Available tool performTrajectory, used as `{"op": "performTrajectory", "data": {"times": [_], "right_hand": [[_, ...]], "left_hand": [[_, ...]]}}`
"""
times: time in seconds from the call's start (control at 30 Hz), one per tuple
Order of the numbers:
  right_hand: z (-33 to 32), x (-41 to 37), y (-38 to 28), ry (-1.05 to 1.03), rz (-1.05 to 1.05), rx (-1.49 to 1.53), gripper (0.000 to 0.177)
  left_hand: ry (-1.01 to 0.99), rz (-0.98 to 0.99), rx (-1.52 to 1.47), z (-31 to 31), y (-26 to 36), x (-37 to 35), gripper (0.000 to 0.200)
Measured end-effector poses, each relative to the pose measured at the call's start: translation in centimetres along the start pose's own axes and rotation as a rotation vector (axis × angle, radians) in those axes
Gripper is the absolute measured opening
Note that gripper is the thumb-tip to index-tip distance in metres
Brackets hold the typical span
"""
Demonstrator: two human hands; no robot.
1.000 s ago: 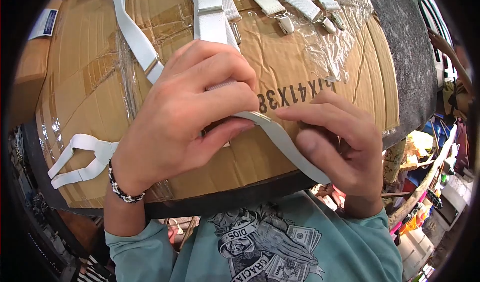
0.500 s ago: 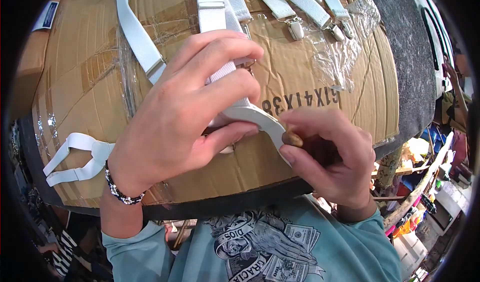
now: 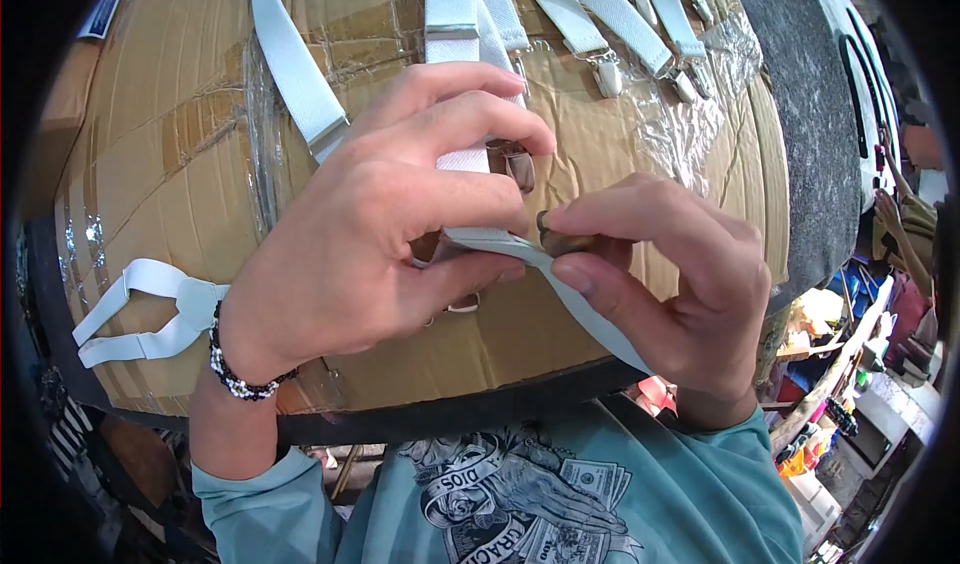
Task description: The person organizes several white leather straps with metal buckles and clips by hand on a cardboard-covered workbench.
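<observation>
A white elastic strap (image 3: 590, 316) runs between my hands above a cardboard sheet (image 3: 430, 369). My left hand (image 3: 360, 214), with a beaded bracelet at the wrist, pinches the strap between thumb and fingers. My right hand (image 3: 670, 284) is closed on the strap beside the left fingertips. A small brownish object (image 3: 565, 242) shows between the right thumb and index finger; what it is I cannot make out. Another white strap with a metal slide (image 3: 452, 32) passes under my left hand, and a metal clip (image 3: 520, 170) lies just beyond its fingers.
White straps with metal clips (image 3: 608, 74) lie at the upper right, near clear plastic film (image 3: 690, 134). A looped white strap (image 3: 160, 344) lies at the left. Another strap (image 3: 290, 59) slants at the upper left. At the far right, part of another person (image 3: 905, 229) shows.
My right hand has moved up, bringing the small brownish object close to my left fingertips. The strap section between the hands is shorter, and more of it shows below my right thumb.
</observation>
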State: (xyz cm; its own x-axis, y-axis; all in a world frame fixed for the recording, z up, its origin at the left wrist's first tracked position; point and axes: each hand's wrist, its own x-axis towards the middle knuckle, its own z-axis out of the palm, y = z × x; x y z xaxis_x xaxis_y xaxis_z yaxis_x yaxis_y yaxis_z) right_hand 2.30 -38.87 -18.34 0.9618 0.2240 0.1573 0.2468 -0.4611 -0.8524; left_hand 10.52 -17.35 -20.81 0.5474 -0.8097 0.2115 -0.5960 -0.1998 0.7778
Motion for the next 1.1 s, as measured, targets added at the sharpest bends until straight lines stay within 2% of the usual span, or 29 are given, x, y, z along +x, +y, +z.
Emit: {"op": "performTrajectory", "data": {"times": [0.27, 0.5, 0.73, 0.93, 1.1], "right_hand": [[0.4, 1.2, 0.9, -0.093, -0.291, -0.201, 0.022], [-1.5, -0.4, 1.0, -0.143, -0.042, -0.11, 0.02], [0.6, 1.3, 1.3, -0.068, -0.272, -0.134, 0.025], [-1.3, 0.1, 1.1, -0.147, -0.195, -0.203, 0.024], [0.0, 1.6, 0.8, -0.068, -0.301, -0.172, 0.022]], "left_hand": [[0.011, 0.009, -0.02, 0.0, -0.4, 0.2, 0.025], [0.037, 0.01, -0.049, 0.3, -0.4, 0.1, 0.027], [0.018, 0.015, -0.016, 0.1, -0.4, 0.3, 0.025], [0.021, 0.006, -0.017, 0.0, -0.2, 0.2, 0.024], [0.049, 0.021, -0.039, 0.3, -0.5, 0.1, 0.025]]}}
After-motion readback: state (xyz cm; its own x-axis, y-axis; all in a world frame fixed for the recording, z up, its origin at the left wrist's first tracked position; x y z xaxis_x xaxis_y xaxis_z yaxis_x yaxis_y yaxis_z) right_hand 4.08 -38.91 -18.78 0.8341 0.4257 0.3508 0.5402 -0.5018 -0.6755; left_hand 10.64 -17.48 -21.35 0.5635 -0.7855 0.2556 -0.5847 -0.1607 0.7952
